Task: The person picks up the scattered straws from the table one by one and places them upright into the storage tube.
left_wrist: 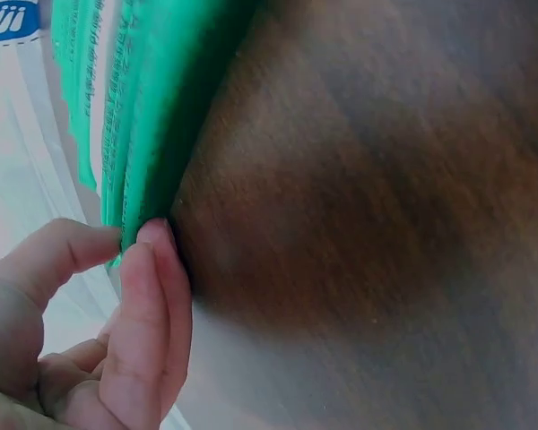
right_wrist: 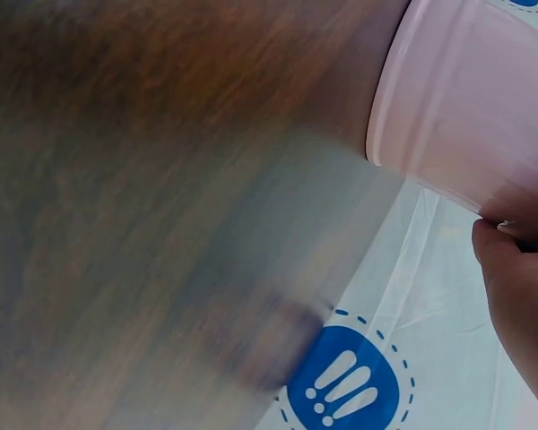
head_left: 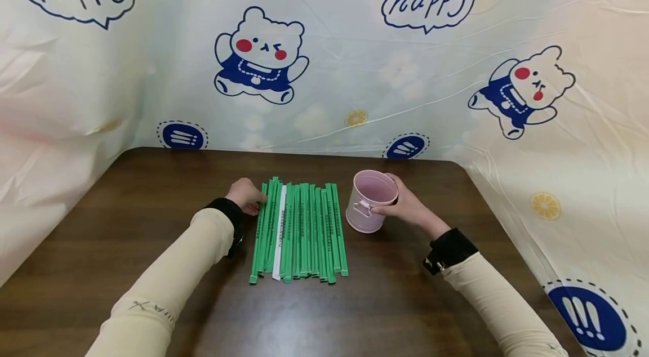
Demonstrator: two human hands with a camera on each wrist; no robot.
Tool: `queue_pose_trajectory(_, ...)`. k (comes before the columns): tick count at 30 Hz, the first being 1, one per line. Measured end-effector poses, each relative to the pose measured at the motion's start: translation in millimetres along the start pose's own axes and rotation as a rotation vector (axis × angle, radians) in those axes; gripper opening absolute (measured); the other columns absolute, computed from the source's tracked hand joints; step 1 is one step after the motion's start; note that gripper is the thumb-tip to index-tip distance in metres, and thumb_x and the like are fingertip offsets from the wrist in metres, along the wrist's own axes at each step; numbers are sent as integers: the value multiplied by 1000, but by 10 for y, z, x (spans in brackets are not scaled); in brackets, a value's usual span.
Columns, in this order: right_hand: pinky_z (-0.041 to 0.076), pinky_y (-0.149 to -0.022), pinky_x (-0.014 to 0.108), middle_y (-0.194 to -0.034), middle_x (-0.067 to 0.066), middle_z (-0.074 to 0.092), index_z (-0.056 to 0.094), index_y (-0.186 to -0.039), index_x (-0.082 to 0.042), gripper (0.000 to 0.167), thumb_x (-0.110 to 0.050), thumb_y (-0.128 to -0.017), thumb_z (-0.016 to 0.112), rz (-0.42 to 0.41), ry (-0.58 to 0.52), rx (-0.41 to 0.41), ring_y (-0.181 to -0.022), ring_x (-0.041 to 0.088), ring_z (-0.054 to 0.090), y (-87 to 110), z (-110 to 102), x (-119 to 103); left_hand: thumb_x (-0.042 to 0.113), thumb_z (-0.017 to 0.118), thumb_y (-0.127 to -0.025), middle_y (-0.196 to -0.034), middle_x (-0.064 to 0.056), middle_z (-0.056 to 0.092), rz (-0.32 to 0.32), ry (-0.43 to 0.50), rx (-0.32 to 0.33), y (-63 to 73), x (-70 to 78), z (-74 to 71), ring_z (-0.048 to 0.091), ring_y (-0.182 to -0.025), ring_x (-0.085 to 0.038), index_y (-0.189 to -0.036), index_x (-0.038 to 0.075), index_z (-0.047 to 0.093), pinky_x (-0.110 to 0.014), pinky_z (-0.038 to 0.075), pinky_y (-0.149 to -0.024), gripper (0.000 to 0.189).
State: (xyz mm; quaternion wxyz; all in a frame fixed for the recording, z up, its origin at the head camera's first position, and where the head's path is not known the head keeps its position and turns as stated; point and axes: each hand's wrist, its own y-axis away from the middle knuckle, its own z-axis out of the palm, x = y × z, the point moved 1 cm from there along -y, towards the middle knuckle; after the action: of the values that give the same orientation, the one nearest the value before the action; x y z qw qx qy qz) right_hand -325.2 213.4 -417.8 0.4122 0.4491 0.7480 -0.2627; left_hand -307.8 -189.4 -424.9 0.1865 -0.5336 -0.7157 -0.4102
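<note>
A row of long, slim green stick packets (head_left: pixel 309 233) with dark print lies side by side on the brown table. One white packet (head_left: pixel 279 233) lies among them, left of the middle. My left hand (head_left: pixel 246 195) is at the far end of the leftmost packets; in the left wrist view its thumb and fingers pinch the end of a green packet (left_wrist: pixel 175 116). To the right of the row is a pink bucket (head_left: pixel 366 210) with a small side handle. My right hand (head_left: pixel 408 205) grips it from the right, and the bucket looks empty.
The wooden table (head_left: pixel 294 323) has rounded far corners. Behind it and at both sides hangs a pale printed cloth (head_left: pixel 345 64) with cartoon bears and lettering. Both forearms reach in from the near edge, in cream sleeves (head_left: pixel 167 284) with black wrist bands (head_left: pixel 453 247).
</note>
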Motion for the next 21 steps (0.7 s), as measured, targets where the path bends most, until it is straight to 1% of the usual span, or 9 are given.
queue_pose_trajectory(1, 42, -116, 61, -152, 27, 44, 20, -156, -1, 97, -16, -84, 84, -3, 4, 0, -137, 44, 47, 1, 4, 0, 8, 66, -94, -78, -13, 62, -6, 2, -9, 64, 37, -2, 63, -58, -14, -111, -17, 62, -29, 62, -60, 31)
queue_pose_trajectory(6, 42, -116, 61, -152, 28, 44, 20, -156, 0, 98, -17, -84, 84, -13, 10, 8, -136, 45, 48, -5, 17, 11, 6, 66, -93, -78, -12, 63, -27, 6, -18, 54, 33, -17, 63, -58, -13, -114, -17, 62, -29, 63, -63, 31)
queue_pose_trajectory(11, 42, -115, 60, -151, 28, 44, 20, -156, 1, 96, -15, -85, 83, -17, 6, 13, -136, 45, 48, -4, 19, 36, 5, 64, -94, -82, -12, 62, -32, 29, -14, 43, 72, -94, 65, -60, -13, -119, -18, 59, -29, 64, -67, 34)
queue_pose_trajectory(14, 42, -116, 59, -152, 28, 44, 20, -156, 0, 96, -15, -85, 83, -7, -8, 13, -137, 44, 48, -1, 26, 46, 5, 63, -94, -83, -11, 63, -9, 52, -3, 31, 117, -187, 65, -61, -12, -121, -19, 58, -31, 64, -72, 36)
queue_pose_trajectory(18, 42, -116, 59, -151, 28, 45, 21, -156, 0, 95, -13, -85, 83, -10, -18, 19, -136, 44, 48, 0, 28, 45, 6, 64, -95, -83, -9, 64, 37, 82, 9, 16, 215, -338, 66, -62, -10, -121, -19, 59, -32, 64, -76, 36)
queue_pose_trajectory(21, 42, -116, 60, -150, 29, 46, 23, -155, 1, 94, -12, -85, 83, -25, -20, 20, -136, 44, 49, -1, 26, 42, 6, 63, -97, -89, -11, 65, 81, 92, 12, 43, 306, -441, 68, -68, -12, -122, -18, 60, -31, 64, -78, 35)
